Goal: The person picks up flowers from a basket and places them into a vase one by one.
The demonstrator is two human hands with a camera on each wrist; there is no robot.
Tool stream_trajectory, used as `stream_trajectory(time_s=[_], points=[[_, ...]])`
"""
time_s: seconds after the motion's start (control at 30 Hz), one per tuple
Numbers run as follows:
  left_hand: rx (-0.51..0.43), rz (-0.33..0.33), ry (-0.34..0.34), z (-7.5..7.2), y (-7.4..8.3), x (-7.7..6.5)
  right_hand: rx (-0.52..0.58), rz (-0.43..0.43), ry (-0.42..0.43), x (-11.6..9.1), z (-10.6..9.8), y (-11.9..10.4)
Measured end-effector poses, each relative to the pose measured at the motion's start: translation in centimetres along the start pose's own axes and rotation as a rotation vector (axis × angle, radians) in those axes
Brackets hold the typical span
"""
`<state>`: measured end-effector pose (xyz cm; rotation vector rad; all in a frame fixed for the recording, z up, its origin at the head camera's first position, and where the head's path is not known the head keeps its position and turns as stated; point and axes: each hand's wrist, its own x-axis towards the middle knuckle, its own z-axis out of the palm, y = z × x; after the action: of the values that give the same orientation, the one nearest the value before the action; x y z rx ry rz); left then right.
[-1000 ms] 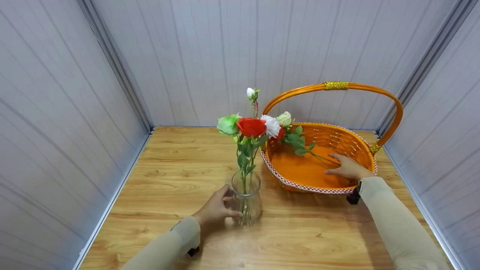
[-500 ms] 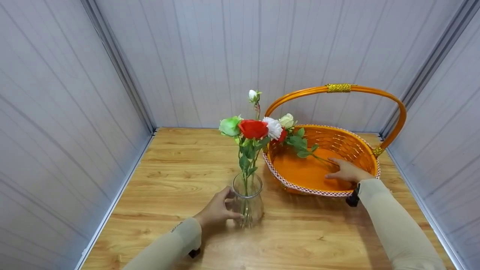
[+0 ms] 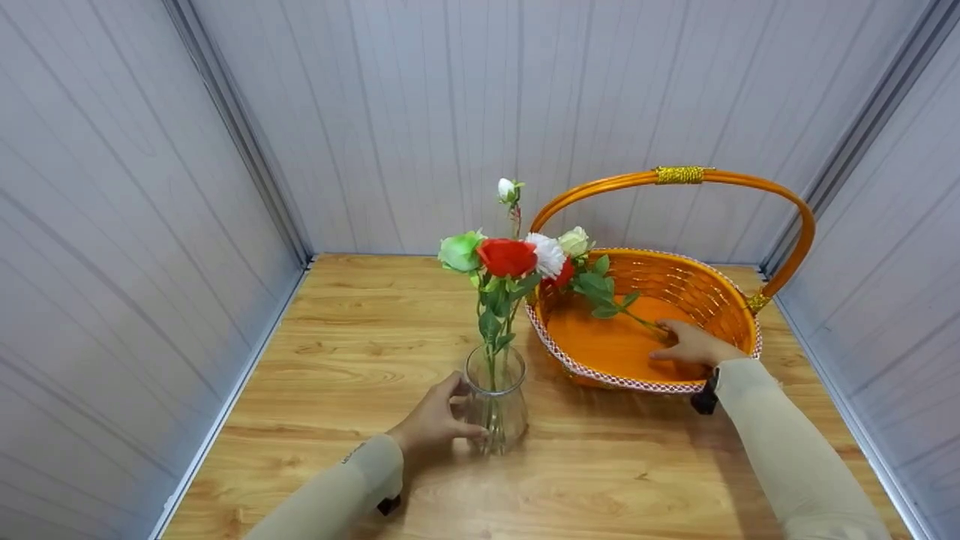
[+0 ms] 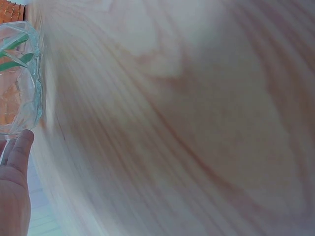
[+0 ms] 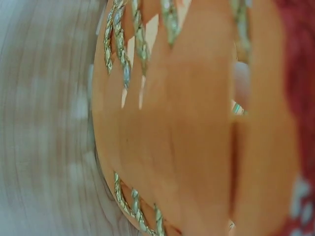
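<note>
A clear glass vase [image 3: 506, 420] stands on the wooden table, holding several artificial flowers: a green-white rose [image 3: 460, 252], a red rose [image 3: 508, 257], a white carnation [image 3: 547, 256] and a white bud [image 3: 506, 189]. My left hand [image 3: 431, 421] holds the vase's left side, thumb in front. An orange woven basket [image 3: 675, 279] sits to the right. Inside it lies a leafy flower stem [image 3: 600, 291], its blooms partly behind the vase flowers. My right hand [image 3: 696, 343] reaches over the basket's rim; the index finger touches the stem's lower end, while the thumb shows apart from it.
The basket's tall arched handle [image 3: 679, 175] rises over its back, wrapped in gold at the top. Pale panelled walls [image 3: 420, 112] enclose the wooden table [image 3: 330, 352] at the back and both sides. In the right wrist view, the basket's outer wall [image 5: 197, 147] hides most of the hand.
My right index finger has lowered onto the stem end. The left hand and the vase have kept their place; the head view has shifted slightly.
</note>
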<state>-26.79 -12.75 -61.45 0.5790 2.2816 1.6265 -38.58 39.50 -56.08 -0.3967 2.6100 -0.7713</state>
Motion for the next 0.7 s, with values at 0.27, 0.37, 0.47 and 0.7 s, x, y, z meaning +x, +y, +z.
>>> stream_trajectory(time_s=[0.27,0.37,0.47,0.7], points=[[-0.023,-0.009,-0.001,0.07,0.03,-0.03,-0.024,-0.022,0.046,0.17,0.07,0.28],[-0.023,-0.007,0.0,0.11,0.02,-0.05,-0.018,-0.019,0.078,0.13,0.02,0.36],[-0.021,-0.008,0.002,0.13,0.05,-0.05,-0.007,-0.011,0.115,0.1,-0.01,0.37],[0.009,-0.032,0.008,0.07,0.27,-0.12,0.017,-0.02,0.276,0.05,-0.04,0.24]])
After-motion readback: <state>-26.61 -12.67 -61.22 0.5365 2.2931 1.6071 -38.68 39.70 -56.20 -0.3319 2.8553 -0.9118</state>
